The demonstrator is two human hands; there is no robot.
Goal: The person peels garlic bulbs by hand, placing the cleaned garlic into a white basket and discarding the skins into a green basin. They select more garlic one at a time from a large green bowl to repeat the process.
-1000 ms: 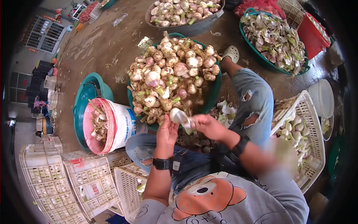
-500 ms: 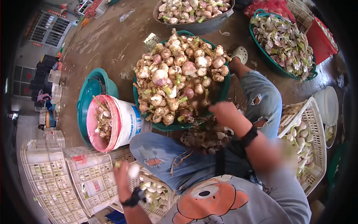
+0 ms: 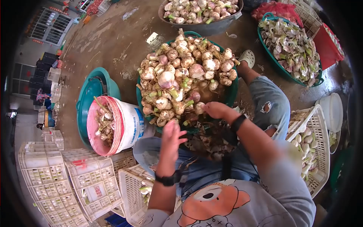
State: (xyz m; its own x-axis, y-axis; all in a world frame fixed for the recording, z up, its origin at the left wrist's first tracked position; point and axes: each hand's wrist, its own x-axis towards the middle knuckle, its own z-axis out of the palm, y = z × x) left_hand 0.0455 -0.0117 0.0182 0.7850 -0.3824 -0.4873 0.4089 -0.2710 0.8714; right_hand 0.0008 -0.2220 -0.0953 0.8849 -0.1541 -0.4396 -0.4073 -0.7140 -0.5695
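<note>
We see a brown floor (image 3: 102,49), damp and shiny toward the right. In the middle of it we have a green tub (image 3: 235,92) heaped with garlic bulbs, with a grey basin (image 3: 221,25) on its far side. Far right, we find a teal basket (image 3: 320,80) of peelings beside a red container (image 3: 328,47). To our left sits a teal basin (image 3: 81,117); far left, a clear plastic scrap (image 3: 129,14) and a pale scrap (image 3: 152,38) lie flat
</note>
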